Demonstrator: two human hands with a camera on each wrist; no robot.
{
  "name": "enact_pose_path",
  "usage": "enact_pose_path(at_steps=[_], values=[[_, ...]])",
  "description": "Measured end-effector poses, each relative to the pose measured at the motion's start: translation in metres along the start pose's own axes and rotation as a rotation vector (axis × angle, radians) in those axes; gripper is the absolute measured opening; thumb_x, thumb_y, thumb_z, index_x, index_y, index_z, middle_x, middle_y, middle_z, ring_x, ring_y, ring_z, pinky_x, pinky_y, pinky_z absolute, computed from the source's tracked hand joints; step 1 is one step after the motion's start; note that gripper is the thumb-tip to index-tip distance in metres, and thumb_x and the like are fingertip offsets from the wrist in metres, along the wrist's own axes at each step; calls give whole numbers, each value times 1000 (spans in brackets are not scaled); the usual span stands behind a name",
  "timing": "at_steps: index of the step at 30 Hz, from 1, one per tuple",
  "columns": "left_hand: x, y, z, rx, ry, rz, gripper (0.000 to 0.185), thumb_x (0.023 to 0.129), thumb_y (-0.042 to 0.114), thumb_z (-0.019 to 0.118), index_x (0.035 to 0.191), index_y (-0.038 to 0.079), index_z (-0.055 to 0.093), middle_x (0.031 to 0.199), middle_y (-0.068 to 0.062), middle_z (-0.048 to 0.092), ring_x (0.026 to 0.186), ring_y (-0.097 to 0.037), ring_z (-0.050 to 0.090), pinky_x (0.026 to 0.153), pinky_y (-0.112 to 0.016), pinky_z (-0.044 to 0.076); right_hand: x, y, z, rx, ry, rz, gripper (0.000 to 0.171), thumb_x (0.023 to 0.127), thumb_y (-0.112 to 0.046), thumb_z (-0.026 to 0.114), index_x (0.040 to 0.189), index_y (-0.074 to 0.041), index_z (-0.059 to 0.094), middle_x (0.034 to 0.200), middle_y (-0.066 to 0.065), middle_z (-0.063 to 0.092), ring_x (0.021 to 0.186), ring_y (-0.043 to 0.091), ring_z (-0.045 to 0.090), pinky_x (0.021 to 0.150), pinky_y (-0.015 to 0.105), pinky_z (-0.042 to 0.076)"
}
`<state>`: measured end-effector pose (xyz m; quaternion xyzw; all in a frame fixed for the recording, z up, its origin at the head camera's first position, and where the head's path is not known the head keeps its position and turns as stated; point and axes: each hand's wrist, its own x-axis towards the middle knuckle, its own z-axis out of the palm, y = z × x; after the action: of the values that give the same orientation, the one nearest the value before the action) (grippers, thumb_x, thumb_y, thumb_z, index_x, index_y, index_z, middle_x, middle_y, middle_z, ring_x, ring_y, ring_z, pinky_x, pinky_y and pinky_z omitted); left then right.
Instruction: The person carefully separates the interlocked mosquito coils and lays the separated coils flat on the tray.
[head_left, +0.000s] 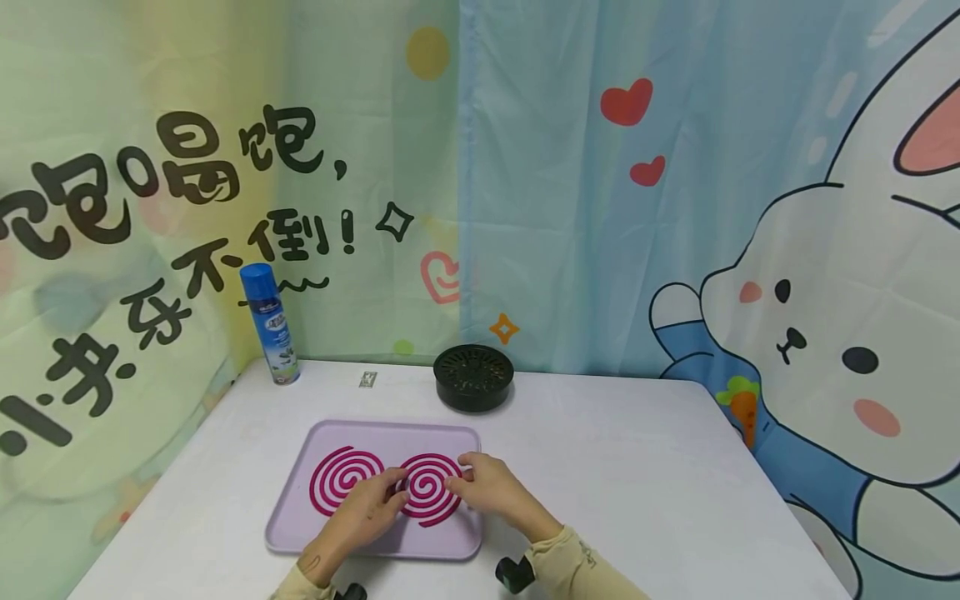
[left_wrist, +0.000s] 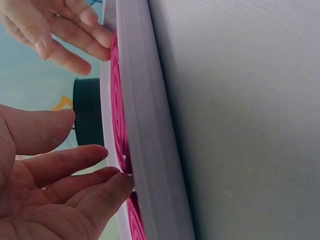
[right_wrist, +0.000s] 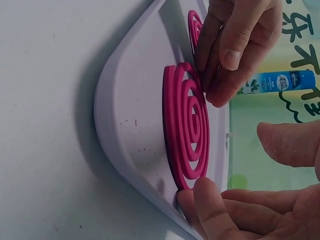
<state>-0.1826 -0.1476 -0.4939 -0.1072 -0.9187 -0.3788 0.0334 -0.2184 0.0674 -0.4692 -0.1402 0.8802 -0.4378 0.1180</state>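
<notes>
Two magenta mosquito coils lie side by side on a lilac tray (head_left: 420, 546). At the left edge of the right-hand coil (head_left: 427, 481) are the fingertips of my left hand (head_left: 365, 512), which partly covers the other coil (head_left: 347, 481) in the head view. My right hand (head_left: 495, 487) touches the right edge of the same coil. The right wrist view shows this coil (right_wrist: 172, 115) lying between both hands, with fingertips against its rim. In the left wrist view, my left hand (left_wrist: 55, 185) has its fingers extended and its thumb apart.
A round black perforated container (head_left: 473, 379) stands behind the tray. At the back left is a blue spray can (head_left: 272, 325), with a small metal piece (head_left: 367, 380) lying to its right. Printed curtains (head_left: 540, 208) hang behind the white table (head_left: 622, 467).
</notes>
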Motion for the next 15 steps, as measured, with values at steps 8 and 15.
enact_pose_path(at_steps=[8,15], values=[[3,3,-1,6,34,14,34,92,9,69,124,-3,66,106,-13,73,93,-22,67,84,-45,58,0,6,-11,-16,20,-21,50,94,-21,69,132,10,57,108,19,73,89,23,70,77,39,61],[13,12,2,17,101,64,34,97,11,64,128,-5,64,126,-22,68,119,-39,65,104,-55,51,-1,16,-36,-101,112,-77,43,100,-28,61,129,4,62,117,17,71,109,35,68,92,49,58]])
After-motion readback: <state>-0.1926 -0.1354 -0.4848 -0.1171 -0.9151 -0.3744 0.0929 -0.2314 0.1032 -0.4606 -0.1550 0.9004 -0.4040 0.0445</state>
